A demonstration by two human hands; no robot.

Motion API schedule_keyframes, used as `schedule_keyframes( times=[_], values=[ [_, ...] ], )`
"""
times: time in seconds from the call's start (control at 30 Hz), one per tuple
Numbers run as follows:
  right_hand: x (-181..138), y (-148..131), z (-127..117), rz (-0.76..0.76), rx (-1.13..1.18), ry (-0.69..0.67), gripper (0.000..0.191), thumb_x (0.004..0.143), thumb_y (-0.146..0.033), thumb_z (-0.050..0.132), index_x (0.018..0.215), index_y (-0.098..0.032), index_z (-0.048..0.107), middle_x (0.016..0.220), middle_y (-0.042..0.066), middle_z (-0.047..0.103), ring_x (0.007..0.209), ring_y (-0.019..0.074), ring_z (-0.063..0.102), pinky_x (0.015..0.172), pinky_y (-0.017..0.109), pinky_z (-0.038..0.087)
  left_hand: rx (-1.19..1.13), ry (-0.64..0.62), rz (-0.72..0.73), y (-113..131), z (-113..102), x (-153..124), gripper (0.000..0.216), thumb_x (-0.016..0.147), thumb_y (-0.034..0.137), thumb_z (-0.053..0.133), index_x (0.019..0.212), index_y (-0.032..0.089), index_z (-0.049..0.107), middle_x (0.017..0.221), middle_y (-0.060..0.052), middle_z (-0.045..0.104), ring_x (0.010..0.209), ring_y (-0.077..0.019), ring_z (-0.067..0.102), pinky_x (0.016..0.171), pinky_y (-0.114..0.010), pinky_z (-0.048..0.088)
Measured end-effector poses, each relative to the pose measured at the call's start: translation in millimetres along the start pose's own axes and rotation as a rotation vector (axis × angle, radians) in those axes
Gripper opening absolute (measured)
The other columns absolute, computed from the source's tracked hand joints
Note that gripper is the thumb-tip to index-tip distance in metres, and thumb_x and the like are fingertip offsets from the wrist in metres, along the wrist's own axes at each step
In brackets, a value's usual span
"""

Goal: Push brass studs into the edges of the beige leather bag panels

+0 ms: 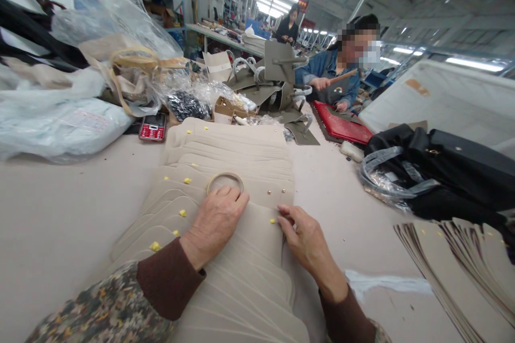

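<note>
The fanned stack of beige panels (237, 155) is lying in the middle of the table (60, 214), running from 6 o'clock up to 12 o'clock. Bare tabletop is lying open at 9 o'clock and again between 2 and 4 o'clock. The left hand (215, 220) is resting palm down and released on the panels, its fingertips touching the lower rim of a thin beige ring (225, 173) that is lying flat on the stack. The right hand (303, 238) is sitting at 4 o'clock of the left, unclenched, fingertips pressing a panel edge just beside a yellow tab (273, 221); whether it is pinching that edge, I cannot tell.

Crumpled plastic bags (60, 118) are crowding the table at 10 o'clock, with a red keypad device (152, 127) at their foot. A black handbag (454, 166) is sitting at 3 o'clock, and a fanned pile of tan pieces (454, 268) is hemming in 4 o'clock, beside a white plastic strip (386, 281). At 1 o'clock a co-worker in denim (322, 67) is working over a red mat (341, 126), behind olive-grey bag parts (277, 80).

The panels are looking smooth and matte, with rounded overlapping edges, more yellow tabs (187, 180) and two small metal studs (269, 191).
</note>
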State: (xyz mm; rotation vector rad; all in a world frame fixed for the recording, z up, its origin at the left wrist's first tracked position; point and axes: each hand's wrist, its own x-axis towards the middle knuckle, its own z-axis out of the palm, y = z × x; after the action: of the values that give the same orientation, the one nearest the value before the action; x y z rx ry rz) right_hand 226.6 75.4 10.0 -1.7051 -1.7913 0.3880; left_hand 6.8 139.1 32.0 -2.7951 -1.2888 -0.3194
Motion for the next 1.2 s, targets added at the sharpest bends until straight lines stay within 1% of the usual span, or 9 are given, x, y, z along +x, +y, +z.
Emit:
schedule_keyframes(
  times=[0.13,0.3,0.37,0.53,0.6,0.7,1.0,1.1,1.2],
  values=[
    [-5.6,-0.3,5.2,0.078,0.027,-0.007,0.023,0.083,-0.021,0.056,0.103,-0.018,0.068,0.085,0.004,0.07,0.075,0.0175,0.064,0.071,0.029,0.05,0.001,-0.003,-0.003,0.0,1.3,0.1,0.014,0.09,0.008,0.046,0.088,0.018,0.056,0.088,-0.007,0.059,0.083,-0.0241,0.052,0.076,-0.038,0.043],
    [-23.0,-13.2,-4.1,0.224,0.185,-0.275,0.019,0.082,-0.019,0.055,0.091,-0.02,0.072,0.074,0.0,0.071,0.066,0.0158,0.064,0.063,0.026,0.048,0.001,-0.015,0.0,-0.5,0.9,1.2,0.013,0.09,0.009,0.047,0.087,0.018,0.056,0.088,-0.007,0.059,0.084,-0.0251,0.052,0.075,-0.038,0.043],
    [-26.9,-15.2,-8.4,0.256,0.211,-0.308,0.019,0.082,-0.02,0.054,0.089,-0.02,0.072,0.072,0.0,0.07,0.066,0.0159,0.064,0.063,0.025,0.047,-0.002,-0.02,0.001,-0.6,-0.2,0.8,0.012,0.091,0.01,0.047,0.088,0.018,0.056,0.089,-0.007,0.058,0.084,-0.0252,0.052,0.076,-0.039,0.043],
    [-24.3,-3.5,-2.9,0.326,0.123,0.005,0.034,0.08,-0.032,0.061,0.11,-0.016,0.064,0.085,0.004,0.068,0.065,0.0163,0.062,0.067,0.029,0.05,-0.036,-0.007,0.056,3.8,-1.8,-4.5,0.012,0.092,0.011,0.046,0.091,0.017,0.056,0.091,-0.007,0.058,0.086,-0.025,0.05,0.078,-0.039,0.043],
    [-21.3,1.0,3.6,0.334,0.127,0.002,0.04,0.079,-0.033,0.063,0.115,-0.017,0.06,0.079,0.001,0.065,0.062,0.0159,0.061,0.064,0.029,0.049,-0.051,-0.035,0.097,7.2,-0.9,-7.2,0.013,0.093,0.011,0.045,0.092,0.017,0.056,0.091,-0.007,0.058,0.085,-0.0245,0.05,0.078,-0.039,0.044],
    [-14.3,2.1,9.9,0.309,0.145,-0.016,0.032,0.079,-0.031,0.063,0.109,-0.019,0.06,0.066,-0.004,0.057,0.058,0.015,0.058,0.059,0.026,0.046,-0.045,-0.11,0.138,11.5,0.9,-10.4,0.014,0.092,0.01,0.045,0.091,0.017,0.057,0.088,-0.006,0.059,0.081,-0.0236,0.051,0.075,-0.038,0.044],
    [25.6,-0.8,17.2,0.158,0.176,0.152,0.024,0.08,-0.028,0.064,0.102,-0.019,0.061,0.073,-0.001,0.065,0.066,0.0154,0.062,0.068,0.028,0.05,-0.051,-0.176,0.164,2.2,2.1,-29.5,0.018,0.086,0.004,0.046,0.087,0.018,0.057,0.083,-0.005,0.059,0.075,-0.0222,0.053,0.07,-0.038,0.046],
    [26.7,0.1,16.4,0.112,0.148,0.205,0.023,0.082,-0.028,0.062,0.102,-0.018,0.061,0.079,0.002,0.066,0.066,0.015,0.061,0.068,0.029,0.051,-0.123,-0.081,0.167,-7.3,2.1,-34.1,0.018,0.089,0.005,0.044,0.088,0.018,0.057,0.082,-0.005,0.06,0.075,-0.022,0.055,0.07,-0.037,0.048],
    [18.6,-4.2,8.4,0.071,0.1,0.284,0.023,0.084,-0.027,0.06,0.104,-0.017,0.062,0.091,0.006,0.067,0.075,0.0165,0.061,0.07,0.03,0.051,-0.306,0.145,0.187,-11.6,-0.9,-31.5,0.018,0.095,0.01,0.04,0.102,0.017,0.055,0.088,-0.005,0.064,0.081,-0.0192,0.062,0.073,-0.031,0.052]
  ],
)
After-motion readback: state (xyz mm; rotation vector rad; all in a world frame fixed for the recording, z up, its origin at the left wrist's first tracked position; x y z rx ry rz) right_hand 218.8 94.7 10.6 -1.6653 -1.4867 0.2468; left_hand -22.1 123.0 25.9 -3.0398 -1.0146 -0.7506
